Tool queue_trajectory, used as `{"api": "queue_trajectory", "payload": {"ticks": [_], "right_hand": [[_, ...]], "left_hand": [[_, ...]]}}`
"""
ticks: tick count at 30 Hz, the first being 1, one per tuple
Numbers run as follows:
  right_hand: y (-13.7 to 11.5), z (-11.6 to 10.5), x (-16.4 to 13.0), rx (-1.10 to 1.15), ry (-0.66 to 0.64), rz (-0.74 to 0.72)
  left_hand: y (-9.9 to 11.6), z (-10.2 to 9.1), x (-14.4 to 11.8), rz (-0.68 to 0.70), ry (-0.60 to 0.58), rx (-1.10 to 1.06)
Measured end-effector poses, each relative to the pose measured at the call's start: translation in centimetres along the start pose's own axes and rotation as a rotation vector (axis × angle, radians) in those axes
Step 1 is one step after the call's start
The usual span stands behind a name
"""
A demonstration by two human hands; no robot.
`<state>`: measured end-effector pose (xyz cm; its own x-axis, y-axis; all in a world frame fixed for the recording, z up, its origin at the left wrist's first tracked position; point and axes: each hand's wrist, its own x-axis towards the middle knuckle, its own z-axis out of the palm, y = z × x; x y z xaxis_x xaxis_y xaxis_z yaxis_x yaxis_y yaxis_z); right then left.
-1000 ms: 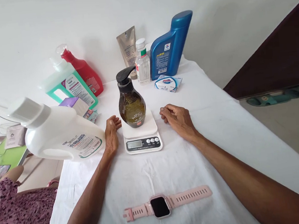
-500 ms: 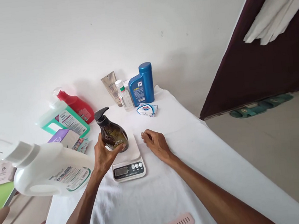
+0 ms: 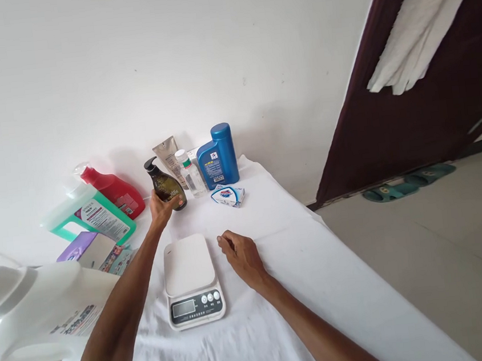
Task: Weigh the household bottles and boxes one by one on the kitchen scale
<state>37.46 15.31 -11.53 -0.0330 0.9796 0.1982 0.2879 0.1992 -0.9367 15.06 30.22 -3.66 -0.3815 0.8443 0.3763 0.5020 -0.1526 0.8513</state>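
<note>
My left hand [image 3: 164, 207] grips a dark pump bottle [image 3: 166, 187] around its lower body, beyond the scale and close to the tube and the clear bottle. The white digital kitchen scale [image 3: 190, 266] lies on the table with nothing on its platform. Resting on the cloth to the right of the scale is my right hand [image 3: 242, 255], its fingers curled closed; whether anything is inside them is hidden. A soap box [image 3: 228, 195] lies farther back, in front of a blue bottle [image 3: 218, 157].
Along the wall stand a beige tube [image 3: 166, 154], a clear bottle [image 3: 192, 177], a red bottle [image 3: 115, 191] and a green jug [image 3: 102, 215]. A purple box [image 3: 85, 248] and a large white jug [image 3: 43, 310] crowd the left side. White cloth [image 3: 293, 267] covers the table.
My left hand has carried the pump bottle off the scale, back toward the wall. My right hand stays beside the scale. The view has shifted, and the pink watch is out of sight.
</note>
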Motion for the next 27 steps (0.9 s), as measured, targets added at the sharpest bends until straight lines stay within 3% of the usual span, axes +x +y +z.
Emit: {"api": "queue_trajectory", "payload": {"ticks": [9,19,24,27], "right_hand": [[0.1,0.0,-0.3,0.031,-0.006,0.046],[0.2,-0.3,-0.5,0.042,-0.064,0.105],[-0.6,-0.6,-0.5,-0.016,-0.062,0.152],[-1.0,-0.7,-0.5,-0.053,-0.083,0.164]], "left_hand": [[-2.3,3.6,2.5,-0.046,-0.053,0.067],[-1.7,4.2,2.2,-0.147,-0.119,0.11],[0.9,3.0,-0.9,-0.161,-0.104,0.185],[4.3,0.3,-6.0,0.031,-0.108,0.13]]}}
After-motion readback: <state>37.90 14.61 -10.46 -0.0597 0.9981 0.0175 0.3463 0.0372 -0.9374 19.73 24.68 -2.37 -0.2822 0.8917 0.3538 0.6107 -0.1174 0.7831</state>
